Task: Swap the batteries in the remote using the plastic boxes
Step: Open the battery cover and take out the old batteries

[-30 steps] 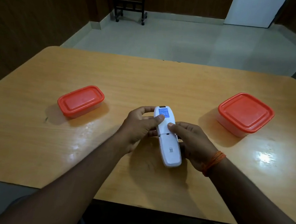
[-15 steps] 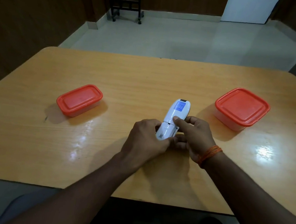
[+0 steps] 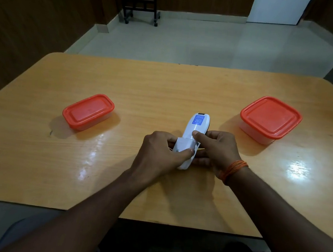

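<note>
Clearly mid-pry: left hand clamped on the battery cover at the near end of the remote, right hand gripping the body, thumb on top. Held back-up, just over the middle of the desk, toward its near edge. Risks: cover popping off suddenly, cells spilling and rolling off the near edge. Both red-lidded boxes closed near the left and right edges.
</note>
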